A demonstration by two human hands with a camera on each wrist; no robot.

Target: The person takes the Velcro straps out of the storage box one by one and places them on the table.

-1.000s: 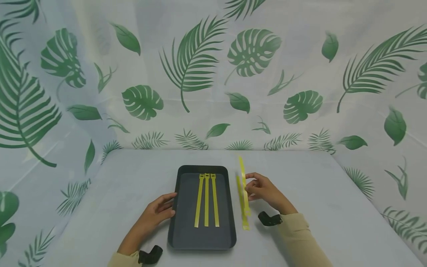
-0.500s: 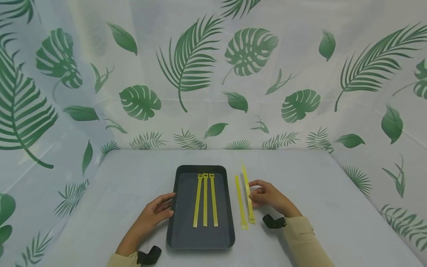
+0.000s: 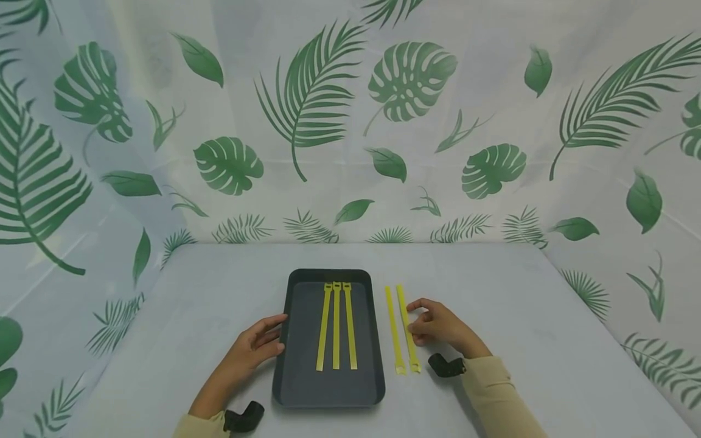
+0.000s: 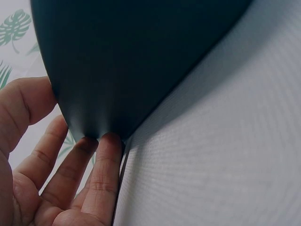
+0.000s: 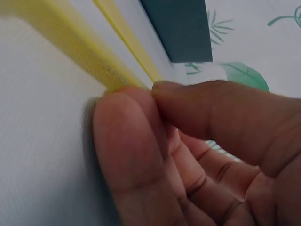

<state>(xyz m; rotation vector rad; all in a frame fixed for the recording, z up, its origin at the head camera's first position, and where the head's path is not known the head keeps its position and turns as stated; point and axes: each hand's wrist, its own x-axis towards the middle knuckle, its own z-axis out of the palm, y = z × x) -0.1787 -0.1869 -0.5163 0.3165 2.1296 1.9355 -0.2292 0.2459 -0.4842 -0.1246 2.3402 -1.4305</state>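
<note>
Three yellow cable ties (image 3: 336,331) with slotted heads lie side by side, lengthwise, in a dark grey tray (image 3: 328,394). My left hand (image 3: 246,353) touches the tray's left side; in the left wrist view its fingertips (image 4: 111,141) rest against the outer wall. To the right of the tray, my right hand (image 3: 445,330) pinches the edge of another yellow cable tie (image 3: 401,304) between thumb and finger, low over the table. A further cable tie (image 3: 394,331) lies between that one and the tray, with its slotted head toward me.
A white cloth covers the table (image 3: 230,280). Behind and at both sides hangs a white curtain (image 3: 328,121) printed with green leaves. A black wrist mount (image 3: 244,417) sits by the left sleeve, and another mount (image 3: 446,366) by the right.
My right hand has lowered the raised cable tie onto the table, a little to the right and beside the other one. My left hand has stayed at the tray.
</note>
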